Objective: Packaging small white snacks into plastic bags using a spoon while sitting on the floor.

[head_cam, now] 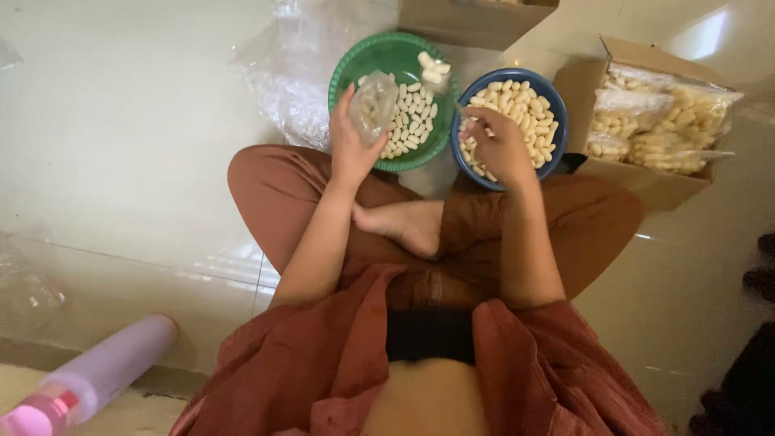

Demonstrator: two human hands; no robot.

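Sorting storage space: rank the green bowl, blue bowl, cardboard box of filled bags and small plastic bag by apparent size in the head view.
1. cardboard box of filled bags
2. green bowl and blue bowl, too alike to rank
3. small plastic bag, in the left hand

Pale tiled floor (129,161) under green bowl (363,60), blue bowl (555,121), cardboard box (646,182), crumpled clear plastic (282,81).

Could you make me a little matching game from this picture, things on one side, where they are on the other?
Things:
1. small clear bag
2. green bowl
3. blue bowl
4. cardboard box

Places:
A. under the right hand
B. far right on the floor, full of packed bags
C. held in the left hand
D. behind the left hand, beside a plastic sheet

Pairs: 1-C, 2-D, 3-A, 4-B
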